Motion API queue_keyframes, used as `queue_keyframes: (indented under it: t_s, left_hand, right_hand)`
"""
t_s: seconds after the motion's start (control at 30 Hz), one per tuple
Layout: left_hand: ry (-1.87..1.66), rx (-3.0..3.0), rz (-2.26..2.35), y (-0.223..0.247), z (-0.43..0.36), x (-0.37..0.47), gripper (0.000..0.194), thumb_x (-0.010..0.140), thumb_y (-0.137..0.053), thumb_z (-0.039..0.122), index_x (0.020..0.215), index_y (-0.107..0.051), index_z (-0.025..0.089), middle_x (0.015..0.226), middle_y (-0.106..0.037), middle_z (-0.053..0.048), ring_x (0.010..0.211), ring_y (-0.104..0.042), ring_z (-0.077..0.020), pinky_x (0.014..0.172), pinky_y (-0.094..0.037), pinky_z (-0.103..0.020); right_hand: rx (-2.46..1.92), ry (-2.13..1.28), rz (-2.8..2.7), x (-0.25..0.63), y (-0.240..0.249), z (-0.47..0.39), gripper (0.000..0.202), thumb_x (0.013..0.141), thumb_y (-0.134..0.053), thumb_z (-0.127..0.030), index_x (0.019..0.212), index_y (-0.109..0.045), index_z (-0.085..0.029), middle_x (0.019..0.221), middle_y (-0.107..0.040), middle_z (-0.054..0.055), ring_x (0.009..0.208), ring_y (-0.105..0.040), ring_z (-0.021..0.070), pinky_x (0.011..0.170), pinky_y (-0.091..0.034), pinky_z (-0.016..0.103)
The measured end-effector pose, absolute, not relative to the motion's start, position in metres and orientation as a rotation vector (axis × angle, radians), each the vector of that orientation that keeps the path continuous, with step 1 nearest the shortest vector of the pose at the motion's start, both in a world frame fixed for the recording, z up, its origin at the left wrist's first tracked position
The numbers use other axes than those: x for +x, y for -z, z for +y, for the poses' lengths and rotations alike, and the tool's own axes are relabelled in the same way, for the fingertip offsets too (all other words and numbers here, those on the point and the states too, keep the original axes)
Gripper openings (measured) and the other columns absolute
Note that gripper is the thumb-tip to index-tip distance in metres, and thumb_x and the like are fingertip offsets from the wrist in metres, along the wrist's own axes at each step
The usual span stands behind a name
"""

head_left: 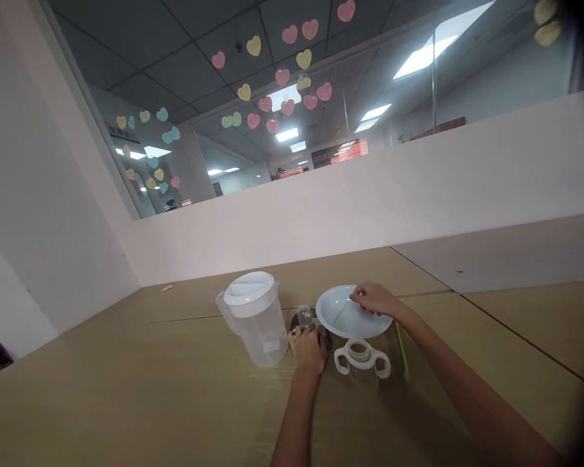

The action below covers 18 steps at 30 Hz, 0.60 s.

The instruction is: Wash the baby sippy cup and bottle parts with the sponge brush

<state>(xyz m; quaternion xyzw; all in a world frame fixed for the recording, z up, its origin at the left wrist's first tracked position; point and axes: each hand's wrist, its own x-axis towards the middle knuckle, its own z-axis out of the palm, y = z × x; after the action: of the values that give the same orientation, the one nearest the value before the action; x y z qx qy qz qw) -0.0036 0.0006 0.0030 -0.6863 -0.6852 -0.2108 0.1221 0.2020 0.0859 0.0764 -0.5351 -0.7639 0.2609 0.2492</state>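
Observation:
My right hand (374, 299) is closed in a pinch on a thin, pale stick (341, 312), whose lower end slants down into a wide white bowl (329, 300). To its left, my left hand (309, 350) rests with curled fingers on a dark round dish (294, 319). What those fingers grip is hidden. A small clear domed piece (304, 315) sits on the dish just beyond them. In front of the bowl stands a clear baby bottle (363, 376) with a white two-handled collar (359, 351) and an uncovered mouth.
A translucent pitcher (265, 334) with a white lid stands left of my left hand. Right of the bottle lies a thin green brush-like stick (403, 353), partly under my right forearm. A white wall (282, 227) with a window bounds the wooden table (175, 389).

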Motion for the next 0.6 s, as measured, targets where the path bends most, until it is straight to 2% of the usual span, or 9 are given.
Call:
queue_keyframes:
  t_s: [0.3,0.6]
  left_hand:
    - [0.686,-2.024,-2.036,0.0,-0.011,-0.011,0.027,0.087,-0.042,0.028,0.087,-0.069,0.022,0.096,-0.068,-0.007,0.107,-0.048,-0.0268,0.094,-0.027,-0.047]
    - [0.789,-2.026,-1.927,0.004,-0.014,-0.013,0.028,0.089,-0.042,0.027,0.081,-0.068,0.022,0.094,-0.068,-0.005,0.108,-0.05,-0.026,0.094,-0.028,-0.046]
  right_hand:
    - [-1.491,-0.639,-2.173,0.18,-0.072,0.078,0.023,0.079,-0.05,-0.03,0.082,-0.066,-0.014,0.06,-0.065,0.004,0.038,-0.048,0.0075,0.038,-0.033,0.018]
    - [-1.471,-0.59,-2.199,0.174,-0.06,0.073,0.023,0.076,-0.048,-0.022,0.084,-0.069,-0.015,0.074,-0.069,0.006,0.041,-0.052,0.0086,0.039,-0.033,0.019]
